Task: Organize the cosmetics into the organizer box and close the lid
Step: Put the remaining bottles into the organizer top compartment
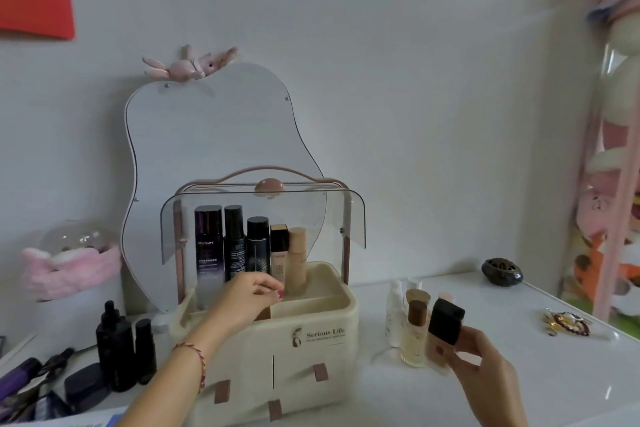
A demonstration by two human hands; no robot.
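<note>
Head view. Cream organizer box [311, 350] stands at centre of the white table [519, 374], its clear lid [263, 218] swung up and open.

Right hand [485, 371], at 4 o'clock from the box: fingers wrapped around a foundation bottle with a black square cap [445, 326], held tilted, cap toward 11 o'clock, just in front of the bottles waiting on the table. Bottle is outside the box, well apart from the open top compartment.

Left hand [247, 298]: reaches over the box's front rim into the top compartment, fingers curled loosely at the base of the standing row. Cannot tell whether it grips anything.

Count, inside box, back row, upright: five bottles [258, 246], three dark and two beige toward 3 o'clock.

Count, table at 3 o'clock of box: one amber bottle with brown cap [415, 333], one gold-capped item behind it, two white bottles [394, 312]; further items there are partly hidden.

Count, table at 9 o'clock of box: two black bottles [117, 354], one dark compact [86, 388].

Box front: three brown pull tabs visible.
</note>
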